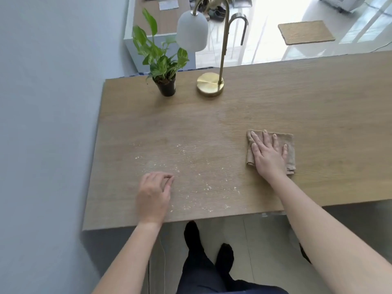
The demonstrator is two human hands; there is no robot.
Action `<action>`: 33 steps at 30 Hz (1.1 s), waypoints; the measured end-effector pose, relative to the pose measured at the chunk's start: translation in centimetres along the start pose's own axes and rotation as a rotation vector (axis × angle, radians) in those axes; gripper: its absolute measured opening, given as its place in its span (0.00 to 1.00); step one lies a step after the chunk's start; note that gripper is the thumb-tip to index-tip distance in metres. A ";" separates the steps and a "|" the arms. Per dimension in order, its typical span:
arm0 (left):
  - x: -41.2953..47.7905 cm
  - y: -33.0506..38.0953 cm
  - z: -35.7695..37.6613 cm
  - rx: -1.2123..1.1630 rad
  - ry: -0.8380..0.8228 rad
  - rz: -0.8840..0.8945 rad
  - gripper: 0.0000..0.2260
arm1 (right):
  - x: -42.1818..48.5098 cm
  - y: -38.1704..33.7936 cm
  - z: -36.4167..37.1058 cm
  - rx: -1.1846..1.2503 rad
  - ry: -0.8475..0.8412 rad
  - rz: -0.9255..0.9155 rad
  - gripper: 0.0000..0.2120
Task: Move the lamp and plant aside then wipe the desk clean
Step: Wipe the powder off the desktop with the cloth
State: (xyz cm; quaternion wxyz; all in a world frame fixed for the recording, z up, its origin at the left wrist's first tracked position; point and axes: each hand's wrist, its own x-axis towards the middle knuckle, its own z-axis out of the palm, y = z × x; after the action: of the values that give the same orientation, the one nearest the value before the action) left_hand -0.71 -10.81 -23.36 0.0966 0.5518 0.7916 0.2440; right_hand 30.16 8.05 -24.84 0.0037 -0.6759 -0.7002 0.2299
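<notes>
The right hand (pixel 268 154) is lying flat, fingers straight and spread, pressing a folded tan cloth (pixel 289 145) of soft, coarse weave onto the pale wood-grain worktop (pixel 318 98). The left hand (pixel 153 196) is poised near the front edge, fingers loosely curled, holding nothing. Pale crumbs (pixel 209 188) are lying scattered between the hands. At the back left the lamp (pixel 210 84), with a round brushed-brass base, curved brass stem and frosted white bell shade, is standing just beside the leafy plant (pixel 161 58) in its black pot (pixel 166 88); the pot's white label is too small to read.
</notes>
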 end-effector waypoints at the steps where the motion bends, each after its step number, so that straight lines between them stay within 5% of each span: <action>1: 0.0 -1.1 -0.6 0.018 0.029 -0.037 0.05 | -0.1 -1.4 0.6 -0.007 -0.011 -0.028 0.24; 7: -0.4 -6.2 -1.8 0.002 0.115 -0.119 0.09 | -6.6 -1.0 2.9 -0.155 -0.129 -0.398 0.23; 11: -0.6 -9.5 -2.0 0.068 0.180 -0.135 0.10 | -5.3 0.9 1.2 -0.138 -0.086 -0.264 0.23; 15: -0.3 -12.3 -2.5 0.124 0.171 -0.186 0.19 | -3.1 -4.4 3.0 -0.071 -0.011 -0.054 0.25; 22: 0.3 -16.6 -2.3 0.199 0.109 -0.272 0.26 | -8.4 -0.4 3.4 -0.217 -0.098 -0.392 0.24; 29: 0.3 -15.8 -2.2 0.182 0.120 -0.299 0.27 | -3.8 -2.5 2.5 -0.090 0.007 0.003 0.26; 33: 0.2 -15.8 -2.1 0.182 0.116 -0.309 0.27 | -8.7 -4.9 5.5 -0.173 -0.055 -0.343 0.24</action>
State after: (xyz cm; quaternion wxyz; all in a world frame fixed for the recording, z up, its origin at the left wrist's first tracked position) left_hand -14.75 -15.49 -29.29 0.0369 0.4149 0.8900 0.1853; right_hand 24.57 -1.87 -25.47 -0.0344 -0.5381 -0.8220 0.1832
